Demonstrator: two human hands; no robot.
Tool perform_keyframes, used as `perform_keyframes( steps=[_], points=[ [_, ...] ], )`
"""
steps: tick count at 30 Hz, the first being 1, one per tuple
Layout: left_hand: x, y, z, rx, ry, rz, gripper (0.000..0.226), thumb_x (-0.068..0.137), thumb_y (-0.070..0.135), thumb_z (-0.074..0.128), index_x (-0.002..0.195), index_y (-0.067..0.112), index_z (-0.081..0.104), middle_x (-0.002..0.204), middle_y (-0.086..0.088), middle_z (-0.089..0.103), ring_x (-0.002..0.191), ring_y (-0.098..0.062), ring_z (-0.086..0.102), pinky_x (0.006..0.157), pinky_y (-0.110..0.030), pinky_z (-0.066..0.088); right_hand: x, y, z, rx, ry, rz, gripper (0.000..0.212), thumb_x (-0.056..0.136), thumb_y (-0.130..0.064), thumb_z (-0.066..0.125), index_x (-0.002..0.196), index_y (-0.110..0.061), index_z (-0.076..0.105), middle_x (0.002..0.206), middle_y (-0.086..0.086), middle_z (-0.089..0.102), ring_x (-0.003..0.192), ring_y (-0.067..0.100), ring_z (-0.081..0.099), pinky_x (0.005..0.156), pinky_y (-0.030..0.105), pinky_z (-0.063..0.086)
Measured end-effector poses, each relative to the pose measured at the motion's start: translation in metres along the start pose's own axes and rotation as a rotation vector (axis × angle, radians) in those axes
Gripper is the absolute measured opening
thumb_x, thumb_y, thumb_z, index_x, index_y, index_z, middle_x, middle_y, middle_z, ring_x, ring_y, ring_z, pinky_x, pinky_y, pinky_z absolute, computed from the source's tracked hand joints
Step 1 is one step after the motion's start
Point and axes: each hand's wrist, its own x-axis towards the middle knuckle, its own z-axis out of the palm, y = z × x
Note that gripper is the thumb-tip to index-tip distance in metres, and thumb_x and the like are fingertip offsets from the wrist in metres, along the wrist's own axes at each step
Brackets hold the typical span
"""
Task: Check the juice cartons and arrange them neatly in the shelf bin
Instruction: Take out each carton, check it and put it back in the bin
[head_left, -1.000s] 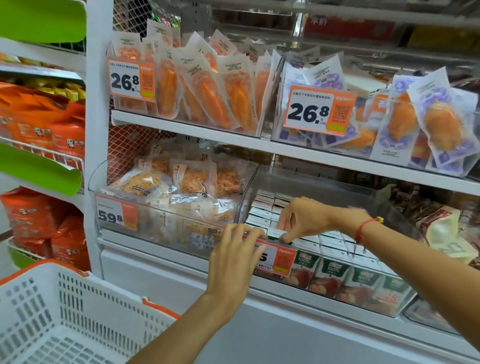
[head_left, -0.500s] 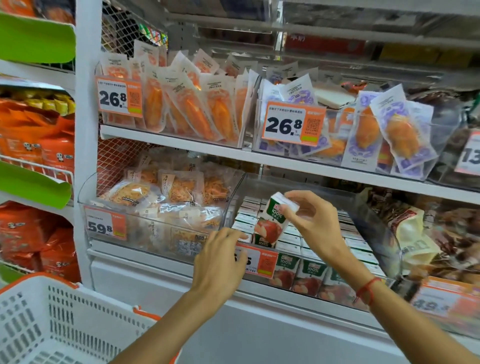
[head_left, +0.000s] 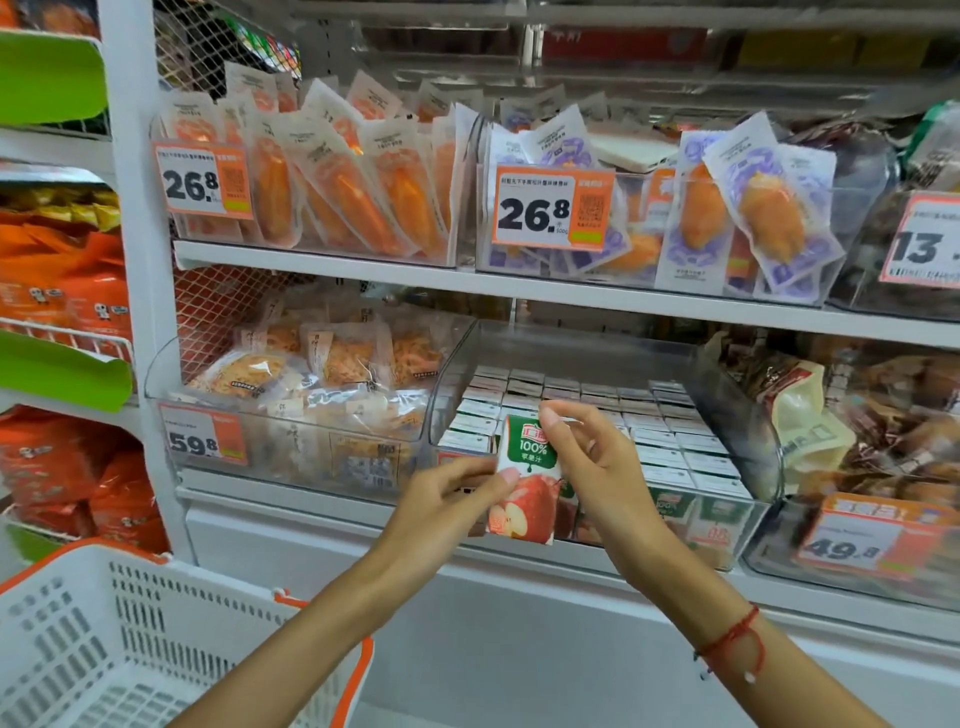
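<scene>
A small apple juice carton (head_left: 527, 475), green and white with a red apple, is held upright in front of the clear shelf bin (head_left: 737, 395). My right hand (head_left: 597, 467) pinches its top and right side. My left hand (head_left: 447, 506) pinches its lower left edge between thumb and fingers. Behind, several rows of juice cartons (head_left: 660, 434) stand packed in the bin, white tops up. The front row's printed faces show through the bin's front wall.
A white and orange shopping basket (head_left: 130, 639) sits at the lower left. Left of the juice bin is a bin of snack bags (head_left: 311, 384), right of it a bin of dark packs (head_left: 857, 415). An upper shelf (head_left: 519, 288) holds pouches with 26.8 price tags.
My right hand has lifted one carton out of the bin and brought it forward. My left hand left the bin's front edge and took hold of the carton's lower side.
</scene>
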Motion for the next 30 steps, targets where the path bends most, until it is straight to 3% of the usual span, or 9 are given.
perform_keyframes(
  steps=[2,5,7,9,11,14,25,30],
  points=[
    [-0.001,-0.006,-0.001,-0.01,0.004,-0.01,0.042,0.074,0.048,0.066,0.107,0.023,0.071,0.095,0.008,0.076,0.09,-0.006,0.071,0.071,-0.014,0.054,0.001,0.006,-0.003,-0.018,-0.03,0.077,0.017,0.093,-0.037,0.057,0.106,-0.027,0.063,0.089,-0.005,0.073,0.079,0.005,0.072,0.056,0.016,0.054],
    [0.0,-0.012,-0.001,-0.002,0.047,-0.027,0.031,0.083,0.044,0.064,0.102,0.022,0.074,0.091,0.006,0.076,0.089,-0.008,0.071,0.076,-0.018,0.056,0.004,0.012,-0.008,-0.05,-0.109,0.217,0.036,0.092,-0.048,0.055,0.118,-0.024,0.061,0.104,-0.002,0.074,0.092,0.011,0.072,0.075,0.025,0.058],
    [0.003,-0.013,0.001,-0.02,0.093,-0.037,0.029,0.086,0.041,0.063,0.105,0.021,0.072,0.092,0.005,0.076,0.09,-0.01,0.071,0.074,-0.02,0.056,0.003,0.013,-0.009,-0.059,-0.179,0.248,0.043,0.086,-0.053,0.058,0.115,-0.022,0.064,0.103,0.001,0.075,0.093,0.016,0.073,0.078,0.029,0.059],
    [0.005,-0.012,0.001,-0.05,0.147,-0.034,0.027,0.089,0.038,0.063,0.108,0.021,0.071,0.094,0.004,0.076,0.088,-0.009,0.072,0.072,-0.02,0.057,0.001,0.013,-0.009,-0.086,-0.218,0.233,0.042,0.08,-0.055,0.061,0.107,-0.024,0.071,0.099,0.0,0.076,0.094,0.02,0.072,0.086,0.037,0.058],
    [0.007,-0.011,0.001,-0.072,0.179,-0.02,0.025,0.09,0.037,0.062,0.108,0.022,0.07,0.092,0.006,0.076,0.086,-0.006,0.071,0.075,-0.022,0.058,0.0,0.013,-0.009,-0.104,-0.238,0.224,0.033,0.084,-0.05,0.064,0.107,-0.027,0.072,0.102,-0.003,0.075,0.098,0.019,0.071,0.097,0.046,0.052],
    [0.006,-0.01,0.001,-0.095,0.201,-0.006,0.021,0.092,0.037,0.06,0.105,0.024,0.07,0.088,0.01,0.076,0.086,-0.005,0.071,0.079,-0.023,0.058,-0.002,0.012,-0.008,-0.103,-0.269,0.227,0.023,0.091,-0.038,0.063,0.112,-0.03,0.07,0.108,-0.006,0.074,0.103,0.016,0.07,0.101,0.05,0.049],
    [0.005,-0.01,-0.004,-0.133,0.177,-0.05,0.018,0.093,0.034,0.06,0.105,0.024,0.069,0.087,0.007,0.076,0.085,-0.005,0.071,0.068,-0.017,0.057,-0.007,0.011,-0.007,-0.136,-0.324,0.19,0.024,0.094,-0.035,0.058,0.116,-0.034,0.066,0.112,-0.009,0.072,0.105,0.011,0.068,0.102,0.047,0.048],
    [0.004,-0.007,-0.005,-0.128,0.147,-0.074,0.015,0.096,0.03,0.056,0.103,0.028,0.069,0.09,0.009,0.076,0.086,-0.005,0.072,0.069,-0.014,0.055,-0.009,0.013,-0.006,-0.109,-0.282,0.105,0.026,0.089,-0.028,0.066,0.115,-0.028,0.067,0.1,-0.01,0.075,0.095,0.01,0.071,0.082,0.025,0.058]
  ],
)
